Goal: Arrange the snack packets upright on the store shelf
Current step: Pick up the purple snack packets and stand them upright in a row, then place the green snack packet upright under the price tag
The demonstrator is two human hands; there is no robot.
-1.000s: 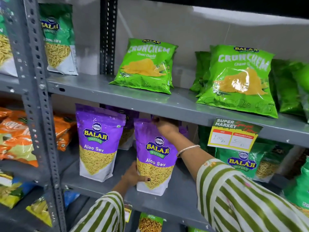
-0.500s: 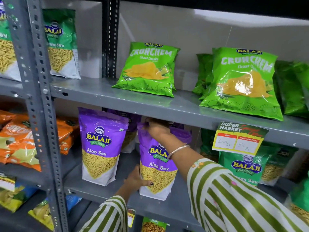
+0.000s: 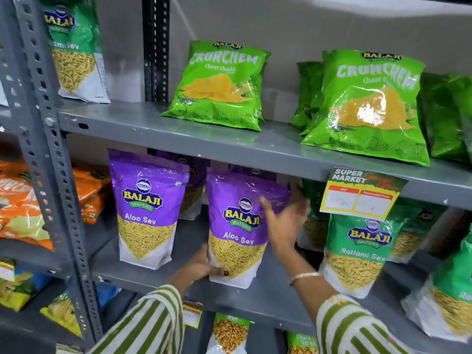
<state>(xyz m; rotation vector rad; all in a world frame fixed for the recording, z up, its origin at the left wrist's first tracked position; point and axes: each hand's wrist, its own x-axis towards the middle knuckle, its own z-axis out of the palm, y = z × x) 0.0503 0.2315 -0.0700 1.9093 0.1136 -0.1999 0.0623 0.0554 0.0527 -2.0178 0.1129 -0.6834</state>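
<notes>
A purple Aloo Sev packet (image 3: pixel 240 221) stands upright on the middle grey shelf (image 3: pixel 268 297). My left hand (image 3: pixel 201 267) grips its lower left corner, thumb on the front. My right hand (image 3: pixel 286 221) is at the packet's right edge with fingers spread, holding nothing. A second purple Aloo Sev packet (image 3: pixel 146 208) stands upright to the left, apart from the first. More purple packets stand behind both, mostly hidden.
Green Ratlami Sev packets (image 3: pixel 357 254) stand to the right under a price tag (image 3: pixel 362 192). Green Crunchem bags (image 3: pixel 219 85) lean on the upper shelf (image 3: pixel 178 139). A perforated grey post (image 3: pixel 51 175) divides off orange packets (image 3: pixel 20 205) at left.
My right hand has let go of the packet's top and dropped to its right side with fingers spread. My left hand stays on the lower left corner.
</notes>
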